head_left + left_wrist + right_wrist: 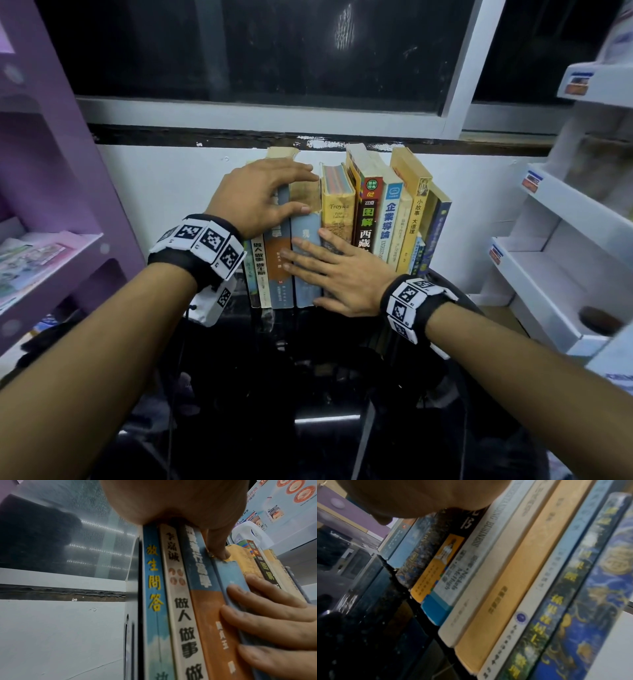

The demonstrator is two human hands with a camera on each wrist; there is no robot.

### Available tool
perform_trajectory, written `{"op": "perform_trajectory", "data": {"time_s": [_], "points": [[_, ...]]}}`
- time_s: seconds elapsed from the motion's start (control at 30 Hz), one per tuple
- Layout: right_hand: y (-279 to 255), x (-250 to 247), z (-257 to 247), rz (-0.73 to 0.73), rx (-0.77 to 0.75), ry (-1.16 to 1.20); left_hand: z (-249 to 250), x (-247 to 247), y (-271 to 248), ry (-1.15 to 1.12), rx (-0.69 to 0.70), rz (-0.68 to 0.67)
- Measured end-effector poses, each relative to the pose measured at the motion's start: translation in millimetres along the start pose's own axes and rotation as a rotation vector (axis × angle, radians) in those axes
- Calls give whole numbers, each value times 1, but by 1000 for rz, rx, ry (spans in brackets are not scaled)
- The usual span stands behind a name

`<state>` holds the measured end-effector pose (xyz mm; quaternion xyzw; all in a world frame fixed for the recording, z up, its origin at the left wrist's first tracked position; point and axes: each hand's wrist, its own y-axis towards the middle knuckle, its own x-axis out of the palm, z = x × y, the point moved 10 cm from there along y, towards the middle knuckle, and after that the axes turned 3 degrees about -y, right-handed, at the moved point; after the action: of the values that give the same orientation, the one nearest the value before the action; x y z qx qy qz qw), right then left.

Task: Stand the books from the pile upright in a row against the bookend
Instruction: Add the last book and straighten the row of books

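Note:
A row of upright books [383, 219] stands on the glossy black table [308, 383] against the white wall. My left hand [303, 189] lies over the tops of the leftmost books, and its thumb [220, 553] presses the spine of a light-blue book [229, 574]. My right hand [308, 270] is flat with fingers [265, 615] spread, pressing the spines of the light-blue book [303, 234] and the yellow Troyka book [337, 212]. A thin dark bookend [140, 574] stands upright against the leftmost blue book [154, 588]. The right wrist view shows my palm [419, 497] above the right-hand spines [513, 574].
A purple shelf unit [51, 171] with magazines stands close on the left. White display racks [565, 222] stand on the right. A dark window [274, 51] and its sill run above the books. Cables lie on the table's front part.

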<state>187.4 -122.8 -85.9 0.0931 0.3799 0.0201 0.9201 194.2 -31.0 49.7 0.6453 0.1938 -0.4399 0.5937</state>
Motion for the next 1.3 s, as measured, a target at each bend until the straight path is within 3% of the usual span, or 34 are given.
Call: {"op": "perform_trajectory", "data": {"time_s": [0.4,0.6,0.77,0.97,1.3], "points": [[2,-3,-1,1,-18,44,-3,-3,-4,48,-31,25],[-1,-12,0,-30,-20,74,0,-3,-4,71,-67,-32],[-17,-25,10,-38,11,59,9,-8,-2,9,-85,-52],[-46,-27,27,-57,73,19,46,-9,10,-91,-3,-38],[-41,-11,27,-44,75,7,72,14,31,-300,37,-69]]}}
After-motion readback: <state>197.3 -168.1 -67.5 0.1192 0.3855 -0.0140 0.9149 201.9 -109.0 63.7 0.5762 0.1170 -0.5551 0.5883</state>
